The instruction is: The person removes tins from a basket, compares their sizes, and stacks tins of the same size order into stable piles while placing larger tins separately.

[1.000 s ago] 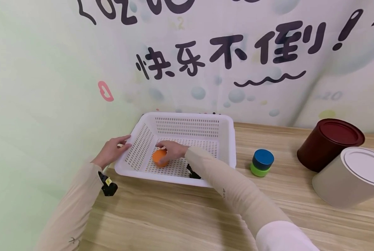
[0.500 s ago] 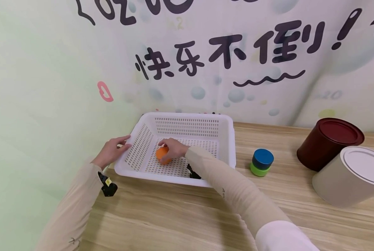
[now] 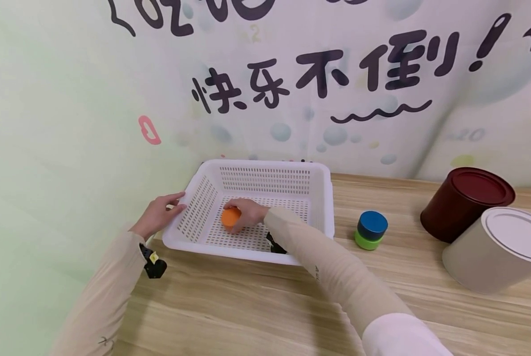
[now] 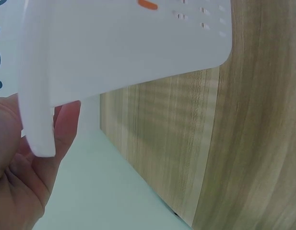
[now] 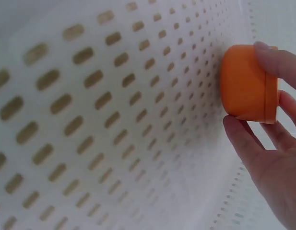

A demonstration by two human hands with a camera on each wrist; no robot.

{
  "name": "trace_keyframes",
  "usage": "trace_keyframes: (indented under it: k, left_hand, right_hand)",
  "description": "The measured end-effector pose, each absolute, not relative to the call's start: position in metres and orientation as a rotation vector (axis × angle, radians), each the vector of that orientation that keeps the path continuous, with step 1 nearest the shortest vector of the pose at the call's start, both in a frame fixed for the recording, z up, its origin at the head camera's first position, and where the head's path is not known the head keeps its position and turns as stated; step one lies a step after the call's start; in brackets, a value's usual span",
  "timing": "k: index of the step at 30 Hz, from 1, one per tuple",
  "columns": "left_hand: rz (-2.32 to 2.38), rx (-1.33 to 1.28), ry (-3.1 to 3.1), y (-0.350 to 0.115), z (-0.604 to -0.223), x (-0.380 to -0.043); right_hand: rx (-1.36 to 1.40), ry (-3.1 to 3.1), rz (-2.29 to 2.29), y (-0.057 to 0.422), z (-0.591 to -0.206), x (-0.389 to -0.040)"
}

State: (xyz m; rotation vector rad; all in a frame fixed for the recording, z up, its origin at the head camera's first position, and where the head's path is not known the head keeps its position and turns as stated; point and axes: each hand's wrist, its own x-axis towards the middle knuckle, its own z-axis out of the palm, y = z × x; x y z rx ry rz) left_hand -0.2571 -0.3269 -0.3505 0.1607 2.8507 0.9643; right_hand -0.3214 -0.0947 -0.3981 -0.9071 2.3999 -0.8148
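In the head view, a white slotted plastic basket (image 3: 320, 200) stands on the wooden table. My left hand (image 3: 157, 215) is at its left end. The left wrist view shows the thumb and fingers of that hand on either side of the basket's rim (image 4: 38, 124). Inside the basket, towards its left, my right hand (image 3: 250, 213) holds a small round orange jar (image 3: 230, 217). The right wrist view shows a seam near the top of the orange jar (image 5: 243, 84). Thumb and fingers are spread round its sides, and its base is close to the slotted floor.
Right of the basket, a small jar with a blue top and green base (image 3: 372, 230) stands on the table (image 3: 247, 316). Farther right are a dark red can (image 3: 465, 205) and a pale grey can (image 3: 499, 249). A printed cloth (image 3: 265, 128) hangs behind.
The orange jar has shifted slightly to the right and back inside the basket, with my right hand on it. My left hand has stayed at the rim.
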Motion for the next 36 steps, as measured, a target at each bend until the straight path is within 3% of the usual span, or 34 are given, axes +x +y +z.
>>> trace_keyframes:
  k: [9,16,26,36]
  left_hand:
    - [0.954,0.158,2.848,-0.326,-0.351,-0.256]
    - [0.950,0.143,2.844,-0.327,-0.351,-0.256]
    - [0.975,0.161,2.832,-0.326,-0.351,-0.256]
    - [0.988,0.196,2.848,-0.326,-0.350,-0.254]
  right_hand:
    - [-1.009,2.445,-0.953,-0.085,-0.378,-0.322]
    - [-0.994,2.458,-0.985,-0.057,-0.340,-0.309]
    - [-0.984,2.387,-1.067,0.008,-0.291,-0.276]
    - [-0.833,2.439,-1.186,0.085,-0.278,-0.256]
